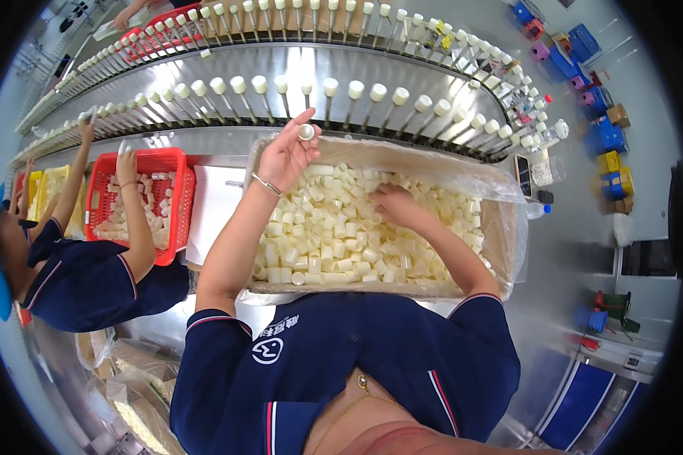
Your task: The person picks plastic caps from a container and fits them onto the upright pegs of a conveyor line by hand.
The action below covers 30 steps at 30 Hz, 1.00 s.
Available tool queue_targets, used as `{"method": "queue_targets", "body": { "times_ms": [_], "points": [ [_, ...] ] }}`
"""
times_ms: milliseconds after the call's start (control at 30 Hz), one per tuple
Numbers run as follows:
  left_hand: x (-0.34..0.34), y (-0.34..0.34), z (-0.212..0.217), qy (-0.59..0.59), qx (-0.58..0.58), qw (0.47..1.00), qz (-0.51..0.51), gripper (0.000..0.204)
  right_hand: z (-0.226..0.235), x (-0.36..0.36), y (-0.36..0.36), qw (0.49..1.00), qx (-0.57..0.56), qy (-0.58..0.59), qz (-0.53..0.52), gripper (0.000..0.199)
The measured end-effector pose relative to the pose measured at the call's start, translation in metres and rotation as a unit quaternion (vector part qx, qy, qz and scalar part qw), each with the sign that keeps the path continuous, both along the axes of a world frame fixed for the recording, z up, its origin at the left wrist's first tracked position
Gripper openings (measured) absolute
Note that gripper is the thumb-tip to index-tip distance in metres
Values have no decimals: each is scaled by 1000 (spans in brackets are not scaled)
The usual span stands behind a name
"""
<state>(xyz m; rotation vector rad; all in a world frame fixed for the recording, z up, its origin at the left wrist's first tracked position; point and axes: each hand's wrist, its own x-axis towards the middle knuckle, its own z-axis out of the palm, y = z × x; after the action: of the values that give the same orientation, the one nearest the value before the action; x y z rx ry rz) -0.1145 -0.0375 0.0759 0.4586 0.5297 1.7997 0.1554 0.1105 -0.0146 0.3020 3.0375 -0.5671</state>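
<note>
While the left hand [287, 155] pinches one white cap [306, 132] between fingertips above the far left rim of the lined carton [508, 227], the right hand [393, 206] rests among the loose caps [319, 243], fingers apparently curled, grip unclear.

— Worn on the head, looking steeply down over the chest, navy shirt [341, 364] filling the lower middle of the frame.

— Facing where?

— Forward across the lined carton [501, 227] at centre, close below, toward the curved conveyor [281, 64] along the top. Fisheye, with edges bent and corners black. Just one view, nothing shared.
</note>
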Motion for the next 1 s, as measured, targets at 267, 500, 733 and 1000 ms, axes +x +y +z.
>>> {"method": "queue_targets", "body": {
  "times_ms": [267,500,733,1000],
  "points": [
    [-4,0,-1,322,-167,926,101,29,-1,-1,-12,998,39,-42,-11,32],
    [-102,-12,34,727,-270,515,366,30,40,-4,-10,996,-81,38,14,32],
    [-160,-24,14,732,-373,455,342,34,58,3,-22,984,-166,-39,-61,33],
    [-223,-52,8,725,-449,367,373,34,66,-9,-33,979,-181,-90,-30,36]
  ]
}}
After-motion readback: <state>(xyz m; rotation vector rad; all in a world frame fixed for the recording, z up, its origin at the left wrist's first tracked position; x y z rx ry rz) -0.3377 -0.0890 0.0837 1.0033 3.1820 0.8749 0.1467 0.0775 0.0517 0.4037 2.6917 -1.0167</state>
